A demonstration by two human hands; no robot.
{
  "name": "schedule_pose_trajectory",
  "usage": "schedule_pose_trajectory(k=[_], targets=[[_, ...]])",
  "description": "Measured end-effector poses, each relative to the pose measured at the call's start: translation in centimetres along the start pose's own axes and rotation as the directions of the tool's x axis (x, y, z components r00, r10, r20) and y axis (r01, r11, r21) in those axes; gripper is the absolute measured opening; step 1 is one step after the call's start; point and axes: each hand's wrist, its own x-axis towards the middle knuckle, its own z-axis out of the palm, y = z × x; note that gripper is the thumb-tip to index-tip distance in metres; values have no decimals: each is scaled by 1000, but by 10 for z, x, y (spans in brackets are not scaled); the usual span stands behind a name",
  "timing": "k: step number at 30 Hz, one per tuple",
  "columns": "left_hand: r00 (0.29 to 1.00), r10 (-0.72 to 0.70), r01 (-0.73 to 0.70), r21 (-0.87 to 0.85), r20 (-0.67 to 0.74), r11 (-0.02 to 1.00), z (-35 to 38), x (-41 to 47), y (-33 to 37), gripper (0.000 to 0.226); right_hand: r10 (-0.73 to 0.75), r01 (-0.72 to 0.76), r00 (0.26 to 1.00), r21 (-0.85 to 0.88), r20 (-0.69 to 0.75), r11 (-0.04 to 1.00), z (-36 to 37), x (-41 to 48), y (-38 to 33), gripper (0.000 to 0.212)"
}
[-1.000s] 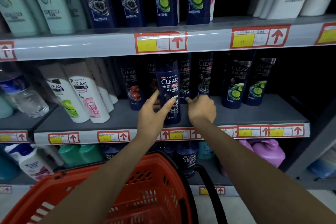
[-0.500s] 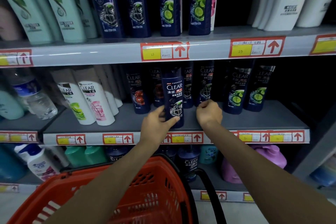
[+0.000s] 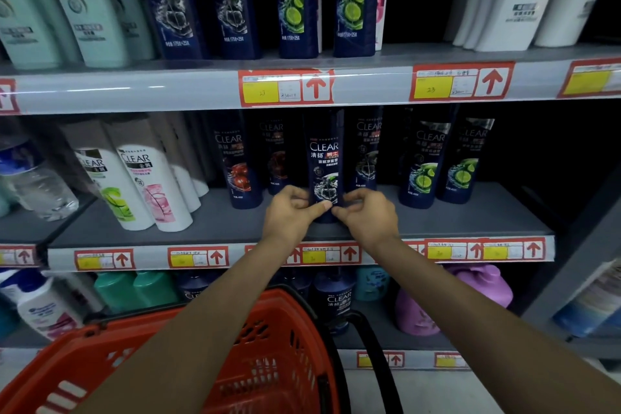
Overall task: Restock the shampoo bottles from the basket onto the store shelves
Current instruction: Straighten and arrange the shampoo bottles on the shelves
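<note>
Grey metal store shelves fill the view, their front rails lined with red-framed price tags [image 3: 285, 87] bearing yellow patches and red up-arrows; two of the upper tags carry a handwritten "23". On the middle shelf [image 3: 470, 222] the dark blue shampoo bottle [image 3: 325, 158] stands upright, long axis vertical, a little forward of the row of similar dark bottles [image 3: 368, 151] behind it and near the shelf's front edge. Its label reads "CLEAR" with 清扬 and 男士 beneath, over a dark charcoal-like picture. The left hand [image 3: 289, 215] and the right hand [image 3: 366, 215] flank its base, fingers curled round the lower sides and thumbs almost meeting across the front, so the bottle sits directly between them and neither hand is nearer. The row lies straight beyond the fingers, away from the person, so any final seating looks like a short push backward while keeping the bottle vertical. To the left lean white "CLEAR" bottles [image 3: 148, 185]. The orange basket [image 3: 279, 363] hangs below the forearms; what remains in it is hidden.
</note>
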Motion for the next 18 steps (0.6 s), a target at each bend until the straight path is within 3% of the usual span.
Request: schedule_pose_trajectory(k=[11,18], targets=[[994,-16,29,115,-107,993,11,12,-4,35,47,-47,994,4,-101,999,13,10,-4,35],[992,-25,44,159,-121,986,12,7,2,44,69,-69,991,4,-115,998,14,9,-7,33]])
